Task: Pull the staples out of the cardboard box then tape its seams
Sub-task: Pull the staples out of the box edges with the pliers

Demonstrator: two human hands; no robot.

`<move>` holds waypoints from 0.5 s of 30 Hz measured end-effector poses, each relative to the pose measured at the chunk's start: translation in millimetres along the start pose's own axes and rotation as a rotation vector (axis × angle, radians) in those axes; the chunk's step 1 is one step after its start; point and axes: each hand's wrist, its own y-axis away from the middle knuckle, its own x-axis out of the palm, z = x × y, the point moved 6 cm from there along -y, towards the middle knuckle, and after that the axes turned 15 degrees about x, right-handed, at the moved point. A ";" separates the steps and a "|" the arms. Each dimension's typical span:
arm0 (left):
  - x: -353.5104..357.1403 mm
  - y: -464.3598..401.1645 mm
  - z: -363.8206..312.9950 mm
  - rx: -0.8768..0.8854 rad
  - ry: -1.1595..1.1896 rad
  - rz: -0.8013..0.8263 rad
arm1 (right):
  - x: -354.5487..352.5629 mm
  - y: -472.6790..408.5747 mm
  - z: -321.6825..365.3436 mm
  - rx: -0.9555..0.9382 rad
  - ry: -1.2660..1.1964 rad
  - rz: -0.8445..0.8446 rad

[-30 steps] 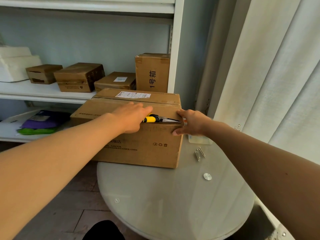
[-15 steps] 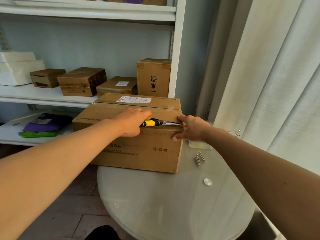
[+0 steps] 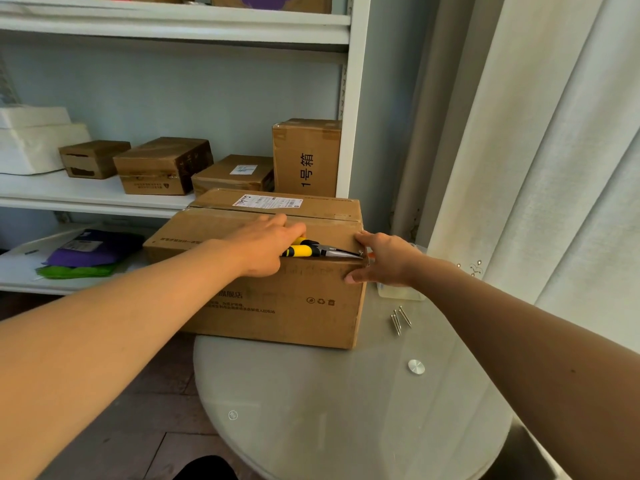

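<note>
A brown cardboard box (image 3: 277,299) with a white shipping label stands at the back of a round glass table (image 3: 346,410). My left hand (image 3: 266,244) grips yellow-and-black needle-nose pliers (image 3: 311,250), whose jaws point right along the box's top front edge toward its right corner. My right hand (image 3: 384,259) holds that corner, fingers on top and thumb pressed against the front face. A small metal staple (image 3: 361,252) shows at the corner by the plier tips. Several pulled metal pieces (image 3: 400,318) lie on the glass to the right of the box.
White shelves behind hold several brown boxes (image 3: 162,166), white foam (image 3: 34,140) and a purple bag (image 3: 90,251) lower down. A clear tape dispenser (image 3: 401,292) sits partly hidden behind my right wrist. A white curtain (image 3: 554,168) hangs at the right.
The view has tilted slightly, so the box sits lower in the frame. Both hands keep their hold; the plier tips stay at the right corner.
</note>
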 end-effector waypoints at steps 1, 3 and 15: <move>-0.5 -0.8 -0.9 0.004 -0.010 -0.012 | 0.0 0.4 0.0 0.000 -0.001 0.001; -2.2 -1.6 -2.8 0.011 -0.032 -0.038 | -0.2 1.3 0.1 -0.002 0.002 -0.001; -2.5 1.8 -6.4 -0.042 -0.036 -0.086 | -2.6 2.9 -0.1 0.007 -0.001 0.002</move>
